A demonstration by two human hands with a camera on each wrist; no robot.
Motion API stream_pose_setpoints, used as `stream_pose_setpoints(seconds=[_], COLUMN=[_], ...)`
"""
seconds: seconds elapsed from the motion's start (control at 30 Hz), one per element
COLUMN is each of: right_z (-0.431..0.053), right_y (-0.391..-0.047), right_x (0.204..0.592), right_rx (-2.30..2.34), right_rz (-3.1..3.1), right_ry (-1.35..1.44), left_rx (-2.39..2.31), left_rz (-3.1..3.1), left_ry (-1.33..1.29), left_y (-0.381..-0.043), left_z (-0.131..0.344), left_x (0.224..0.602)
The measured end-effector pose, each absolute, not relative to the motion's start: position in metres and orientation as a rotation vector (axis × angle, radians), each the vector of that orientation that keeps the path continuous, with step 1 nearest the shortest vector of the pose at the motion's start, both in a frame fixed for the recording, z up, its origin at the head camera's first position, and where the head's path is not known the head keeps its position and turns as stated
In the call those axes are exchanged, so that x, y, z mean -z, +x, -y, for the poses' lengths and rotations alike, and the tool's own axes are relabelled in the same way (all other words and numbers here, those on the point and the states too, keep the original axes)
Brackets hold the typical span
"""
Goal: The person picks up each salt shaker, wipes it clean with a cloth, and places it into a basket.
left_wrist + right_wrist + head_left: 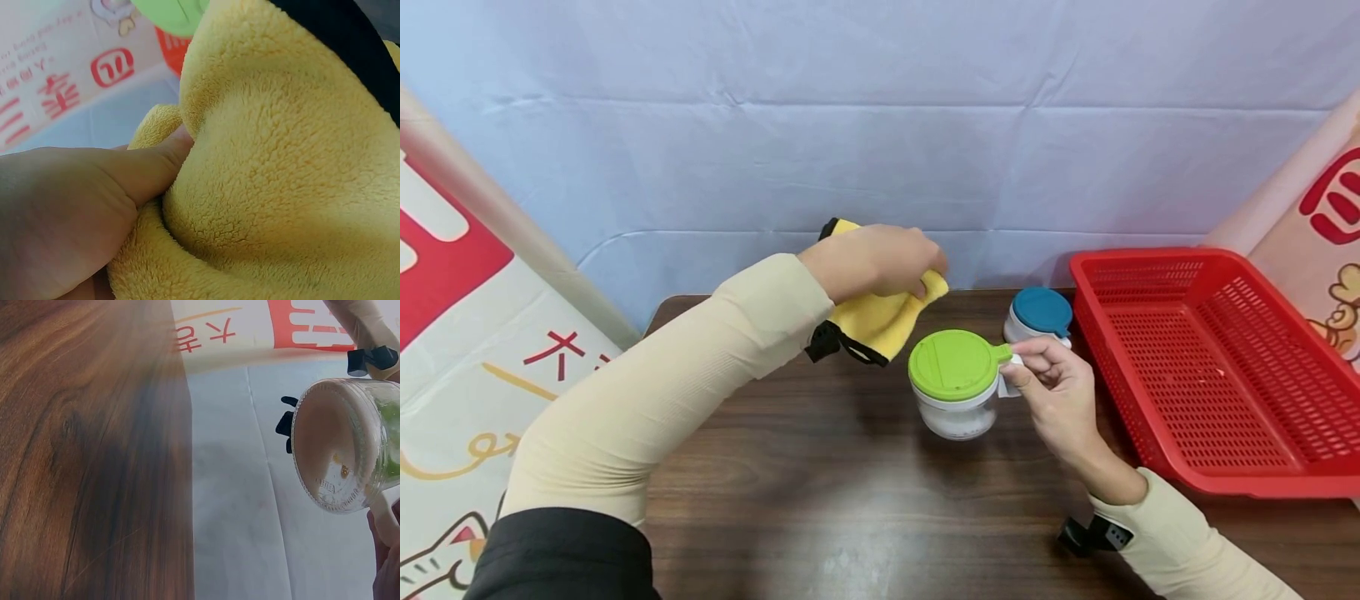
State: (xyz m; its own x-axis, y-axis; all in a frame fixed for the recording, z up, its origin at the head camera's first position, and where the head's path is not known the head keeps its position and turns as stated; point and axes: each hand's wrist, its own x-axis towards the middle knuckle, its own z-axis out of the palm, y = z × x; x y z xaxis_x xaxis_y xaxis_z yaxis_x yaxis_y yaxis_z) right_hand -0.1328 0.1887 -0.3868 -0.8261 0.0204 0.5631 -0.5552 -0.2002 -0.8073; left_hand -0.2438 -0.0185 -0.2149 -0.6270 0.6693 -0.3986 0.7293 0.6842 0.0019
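My right hand (1063,404) pinches the white handle of a clear seasoning jar (957,417) with a bright green lid (955,365). The jar is raised over the table, and its glass base (334,444) with a small brown speck shows in the right wrist view. To its left, my left hand (880,260) grips a yellow cloth (880,325) with black edging. Close up in the left wrist view, the thumb of the left hand (69,215) presses into the fluffy fold, which hides the other fingers. A second jar with a blue lid (1042,311) stands behind the right hand.
A red plastic basket (1285,485) with perforated sides sits at the right, close beside the blue-lidded jar. The dark wooden table (820,483) ends at the back against a pale blue cloth backdrop (880,158). Printed sheets hang on both sides.
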Motion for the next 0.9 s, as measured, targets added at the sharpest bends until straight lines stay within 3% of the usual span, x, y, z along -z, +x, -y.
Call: stream_pose_setpoints(seconds=[0.9], right_z=[-0.209], right_y=[-0.141], right_x=[0.368], right_rx=[-2.031], right_rz=[1.808], right_ry=[0.574], left_rx=[0.034], left_rz=[-2.465], left_ry=[0.951], left_y=[-0.259], left_z=[0.098], left_x=[0.281])
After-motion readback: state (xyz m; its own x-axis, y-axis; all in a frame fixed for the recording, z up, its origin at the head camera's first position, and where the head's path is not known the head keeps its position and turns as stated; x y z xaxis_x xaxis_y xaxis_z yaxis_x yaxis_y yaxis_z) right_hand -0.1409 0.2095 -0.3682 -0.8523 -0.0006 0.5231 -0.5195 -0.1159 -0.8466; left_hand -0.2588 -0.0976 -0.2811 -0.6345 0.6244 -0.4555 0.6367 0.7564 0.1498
